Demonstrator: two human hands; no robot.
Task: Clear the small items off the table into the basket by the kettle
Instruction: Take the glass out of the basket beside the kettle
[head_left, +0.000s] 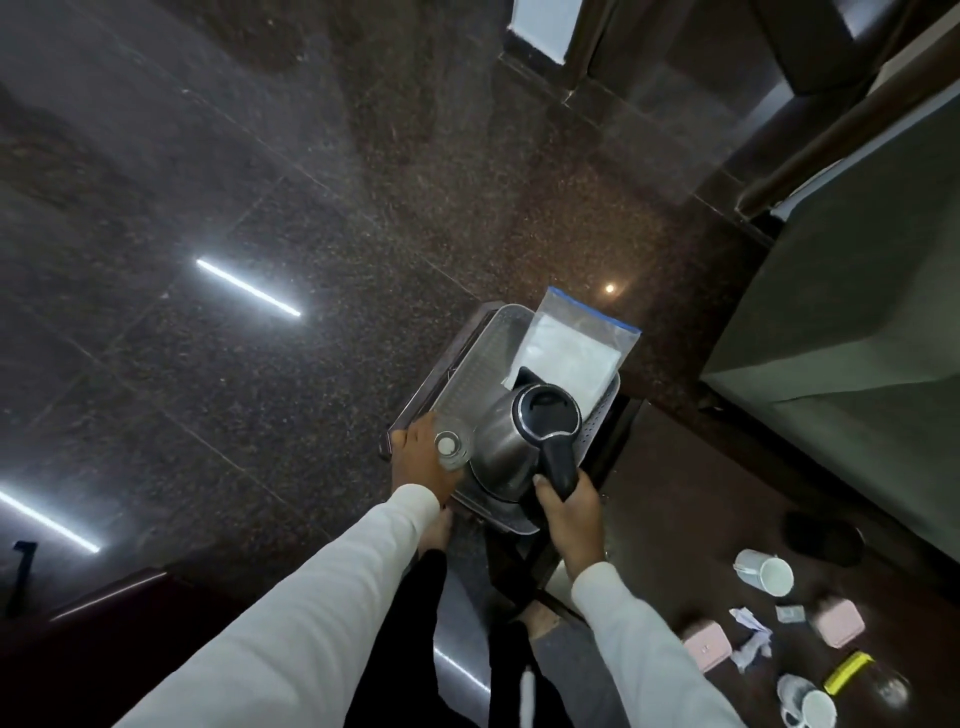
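- In the head view we see a metal basket (470, 358) with perforated walls, resting on a small dark stand above the polished stone floor (208, 182).
- Inside the basket stands a steel kettle (511, 441) with a black lid and a black handle; it fills the near right part of the basket.
- Behind the kettle, a clear zip bag (576, 348) with a blue strip and white content leans over the far right rim of the basket.
- Our right hand (571, 506) is closed around the kettle handle.
- Our left hand (421, 460) holds a small clear glass (453, 448) with something white and round in it, at the near left corner of the basket, just beside the kettle. Whether the glass already rests on the basket bottom, we cannot tell.
- On the dark tabletop (701, 493) at the right remain small items: a white mug (768, 571), two pink boxes (706, 649) and (840, 621), crumpled paper (750, 644), a small sachet (790, 613), a yellow packet (848, 672), a second white cup (816, 709) and a dark round object (823, 538).
- These items lie well apart from the basket.
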